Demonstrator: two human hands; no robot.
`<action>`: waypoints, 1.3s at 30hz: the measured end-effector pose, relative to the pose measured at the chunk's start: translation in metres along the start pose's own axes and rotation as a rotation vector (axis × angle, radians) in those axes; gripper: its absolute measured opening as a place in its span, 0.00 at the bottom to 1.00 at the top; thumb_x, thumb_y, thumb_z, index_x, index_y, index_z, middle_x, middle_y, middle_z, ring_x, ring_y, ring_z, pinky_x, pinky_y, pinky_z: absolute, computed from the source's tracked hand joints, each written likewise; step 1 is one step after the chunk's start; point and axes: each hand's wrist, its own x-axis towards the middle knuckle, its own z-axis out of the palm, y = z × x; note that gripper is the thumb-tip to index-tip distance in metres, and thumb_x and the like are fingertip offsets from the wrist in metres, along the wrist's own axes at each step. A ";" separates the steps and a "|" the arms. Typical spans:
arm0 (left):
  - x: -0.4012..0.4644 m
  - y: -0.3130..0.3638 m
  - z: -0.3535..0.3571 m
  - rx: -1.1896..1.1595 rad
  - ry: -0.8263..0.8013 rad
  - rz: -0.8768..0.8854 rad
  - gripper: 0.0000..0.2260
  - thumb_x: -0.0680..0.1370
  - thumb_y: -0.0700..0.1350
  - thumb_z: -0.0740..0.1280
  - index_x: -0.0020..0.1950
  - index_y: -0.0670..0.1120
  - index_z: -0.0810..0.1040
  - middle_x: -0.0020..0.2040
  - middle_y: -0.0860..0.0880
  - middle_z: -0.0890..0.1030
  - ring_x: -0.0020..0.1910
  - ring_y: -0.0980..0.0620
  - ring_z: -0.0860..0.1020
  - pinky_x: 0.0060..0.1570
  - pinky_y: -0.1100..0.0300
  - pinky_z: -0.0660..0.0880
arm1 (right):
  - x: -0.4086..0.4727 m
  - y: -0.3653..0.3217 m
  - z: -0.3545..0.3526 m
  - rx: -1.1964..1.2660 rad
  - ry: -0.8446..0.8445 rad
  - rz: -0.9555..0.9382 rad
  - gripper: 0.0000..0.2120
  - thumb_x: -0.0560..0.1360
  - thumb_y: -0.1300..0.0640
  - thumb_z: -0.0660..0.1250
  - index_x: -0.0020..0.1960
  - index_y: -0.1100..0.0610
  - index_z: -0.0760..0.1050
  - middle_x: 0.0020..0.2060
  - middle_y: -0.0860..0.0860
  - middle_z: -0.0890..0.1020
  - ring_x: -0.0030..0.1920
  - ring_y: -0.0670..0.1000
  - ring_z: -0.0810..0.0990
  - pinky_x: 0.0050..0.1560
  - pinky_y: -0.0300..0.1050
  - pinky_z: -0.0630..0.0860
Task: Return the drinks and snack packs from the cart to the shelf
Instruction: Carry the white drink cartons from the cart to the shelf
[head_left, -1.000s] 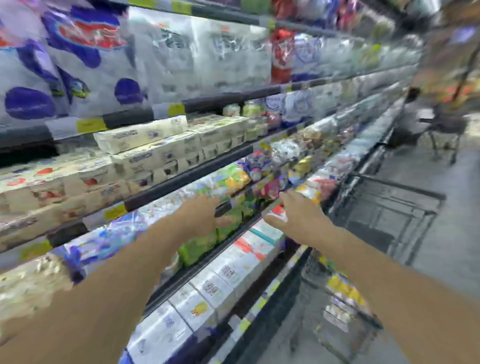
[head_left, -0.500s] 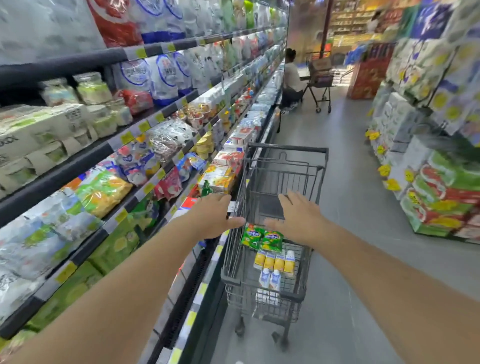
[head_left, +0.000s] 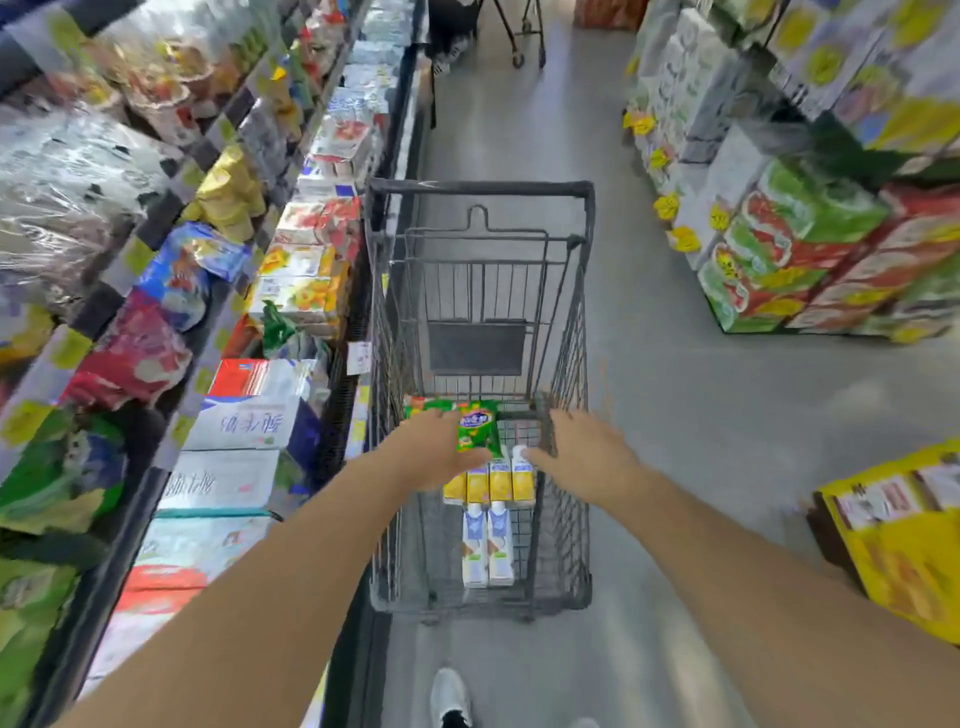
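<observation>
Green snack pack (head_left: 477, 432) lies mid-frame in the cart (head_left: 478, 188), touching our nearer left hand (head_left: 435, 451); right hand (head_left: 582, 453) beside; both spread open, holding nothing.

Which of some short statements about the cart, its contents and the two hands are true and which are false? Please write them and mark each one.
1. The cart stands beside the shelf, on the person's left. True.
2. The cart holds only green snack packs. False: yellow drink cartons and white drink cartons lie in it as well as the green snack packs.
3. Both hands reach over the cart's basket. True: the left hand is at the green packs, the right hand near the yellow cartons.
4. The right hand has lifted a white carton out of the cart. False: it holds nothing visible, fingers spread.
5. The aisle floor is carpeted red. False: it is plain grey.
</observation>
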 end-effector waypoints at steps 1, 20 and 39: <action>0.015 -0.003 0.013 -0.024 -0.032 -0.009 0.37 0.78 0.65 0.59 0.77 0.40 0.60 0.75 0.38 0.66 0.72 0.40 0.66 0.68 0.47 0.67 | 0.012 0.003 0.011 0.047 -0.036 0.032 0.31 0.77 0.36 0.59 0.67 0.60 0.70 0.61 0.59 0.76 0.61 0.59 0.76 0.59 0.55 0.75; 0.208 -0.054 0.292 -0.624 -0.291 -0.476 0.16 0.80 0.45 0.65 0.65 0.40 0.70 0.57 0.42 0.77 0.52 0.43 0.77 0.51 0.55 0.75 | 0.193 0.051 0.304 0.411 -0.526 0.419 0.15 0.81 0.50 0.63 0.39 0.59 0.73 0.52 0.61 0.80 0.54 0.58 0.80 0.48 0.48 0.74; 0.188 -0.059 0.302 -1.166 -0.383 -0.641 0.11 0.68 0.42 0.76 0.47 0.41 0.80 0.40 0.42 0.85 0.34 0.47 0.80 0.44 0.52 0.80 | 0.172 0.056 0.306 0.961 -0.490 0.665 0.20 0.67 0.62 0.79 0.56 0.63 0.78 0.45 0.59 0.86 0.41 0.57 0.86 0.41 0.54 0.85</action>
